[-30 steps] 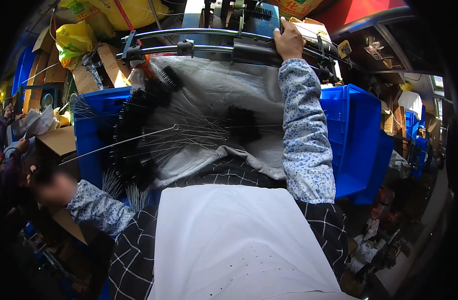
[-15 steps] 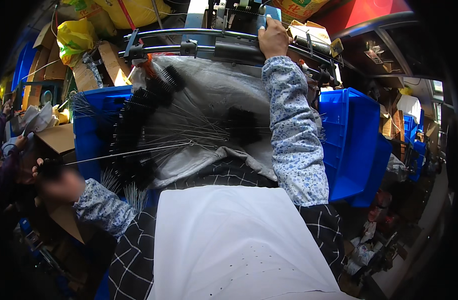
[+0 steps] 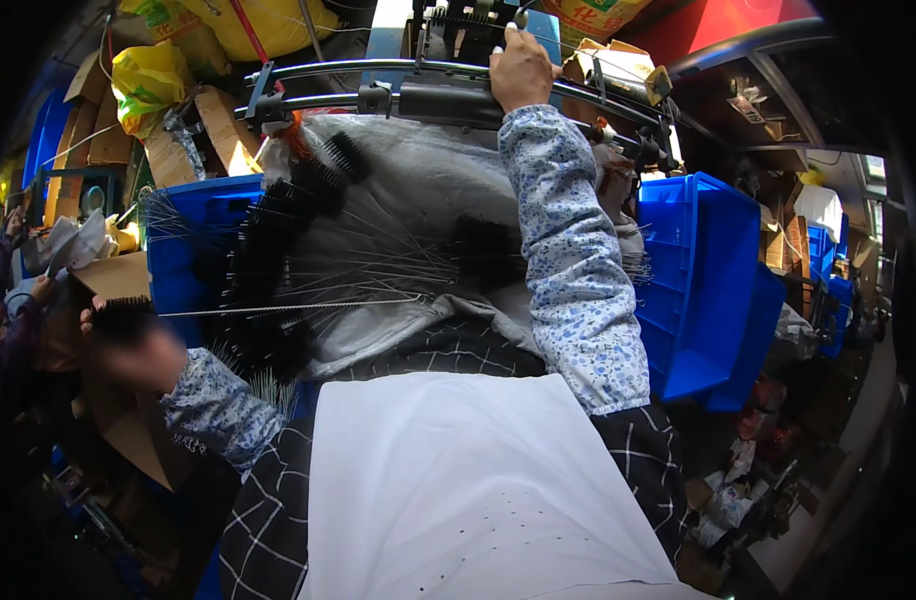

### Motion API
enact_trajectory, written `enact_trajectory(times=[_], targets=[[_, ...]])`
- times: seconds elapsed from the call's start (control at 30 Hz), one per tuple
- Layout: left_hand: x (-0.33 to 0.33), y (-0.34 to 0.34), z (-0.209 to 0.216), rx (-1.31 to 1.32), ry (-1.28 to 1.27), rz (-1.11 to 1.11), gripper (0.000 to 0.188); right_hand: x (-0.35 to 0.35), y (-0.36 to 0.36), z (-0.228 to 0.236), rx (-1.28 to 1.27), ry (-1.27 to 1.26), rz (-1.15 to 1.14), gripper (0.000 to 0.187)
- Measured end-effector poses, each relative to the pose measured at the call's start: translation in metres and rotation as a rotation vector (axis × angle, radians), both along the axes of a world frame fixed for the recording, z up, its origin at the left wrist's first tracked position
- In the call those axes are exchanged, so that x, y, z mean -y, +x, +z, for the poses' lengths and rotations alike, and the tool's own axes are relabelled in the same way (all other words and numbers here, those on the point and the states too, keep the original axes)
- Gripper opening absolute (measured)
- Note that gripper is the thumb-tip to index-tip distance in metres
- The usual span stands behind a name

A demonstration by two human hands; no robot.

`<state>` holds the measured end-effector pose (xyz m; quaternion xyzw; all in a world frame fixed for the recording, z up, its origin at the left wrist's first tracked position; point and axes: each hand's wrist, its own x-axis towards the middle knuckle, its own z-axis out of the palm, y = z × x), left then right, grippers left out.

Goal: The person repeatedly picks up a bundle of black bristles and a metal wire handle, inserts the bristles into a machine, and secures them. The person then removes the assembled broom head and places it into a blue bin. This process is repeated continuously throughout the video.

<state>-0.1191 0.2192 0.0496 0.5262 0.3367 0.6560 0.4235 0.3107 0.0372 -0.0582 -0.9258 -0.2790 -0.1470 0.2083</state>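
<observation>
My left hand (image 3: 143,350), partly blurred, is closed around the black bristles of a wire brush (image 3: 124,312) at the left. The brush's twisted wire stem (image 3: 298,307) stretches right across my lap to a small loop at its end. At the top, my right hand (image 3: 523,70) is curled over the sliding carriage of a machine (image 3: 448,103) that rides on metal rails. Between my arms, a pile of black-bristled wire brushes (image 3: 278,240) lies on a grey cloth (image 3: 418,150), their thin stems fanned toward the middle.
Blue plastic crates (image 3: 693,290) stand on the right, and another blue crate (image 3: 183,260) is at the left. Cardboard boxes (image 3: 223,125) and yellow sacks (image 3: 150,85) crowd the upper left. A white apron (image 3: 478,480) covers my lap. Another person's hand (image 3: 43,288) shows at the far left.
My right hand and the carriage have slid left along the rails. My left hand has shifted slightly right, carrying the brush, whose stem now lies more level.
</observation>
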Motion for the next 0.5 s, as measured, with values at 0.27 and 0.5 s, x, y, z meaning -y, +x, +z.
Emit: enact_trajectory(times=[0.27, 0.5], targets=[[0.004, 0.004, -0.009, 0.215, -0.106, -0.110, 0.028, 0.059, 0.042, -0.011, 0.030, 0.014, 0.037, 0.037], [0.017, 0.035, -0.025, 0.096, -0.160, -0.092, 0.025, 0.096, 0.094, 0.007, -0.003, -0.171, -0.011, 0.031]])
